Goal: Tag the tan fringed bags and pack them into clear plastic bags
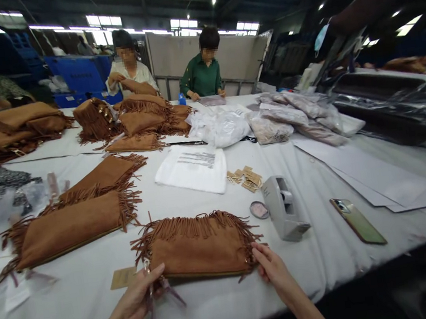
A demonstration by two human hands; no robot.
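Observation:
A brown fringed suede pouch (204,248) lies flat before me, its fringe along the far edge and both sides. My left hand (142,295) grips its near left corner, thumb on top, by the metal hardware and a thin strap. A tan paper tag (122,277) sticks out left of that corner. At the right end, my right hand (270,266) pinches the pouch's edge among the fringe strands. Two more brown fringed pouches (69,226) lie to the left, partly overlapping. Beyond the held pouch are a small pile of tan tags (247,177) and a white printed bag (193,168).
A grey tape dispenser (283,210) and a small round dish (259,209) stand to the right, with a phone (358,222) farther over. White paper sheets (378,180), plastic-wrapped items (293,113) and pouch stacks (141,116) surround the work area. Co-workers (204,72) sit across the table.

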